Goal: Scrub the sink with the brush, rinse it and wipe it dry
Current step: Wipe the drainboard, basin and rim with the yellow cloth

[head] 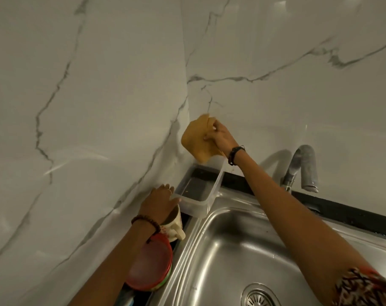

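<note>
The steel sink (pixel 227 246) fills the lower right, its drain (pixel 259 297) at the bottom edge. My right hand (pixel 219 134) is raised against the marble wall and grips a yellow cloth (pixel 195 138), which hangs above a clear plastic container (pixel 204 203) at the sink's back left corner. My left hand (pixel 160 200) reaches to that container's left end, fingers extended, touching its rim. No brush is in view.
A chrome tap (pixel 304 168) stands behind the sink at right. Left of the sink sit a cream mug (pixel 176 226) under my left hand and a red lidded bowl (pixel 151 268). Marble walls (pixel 88 107) meet in a corner behind the container.
</note>
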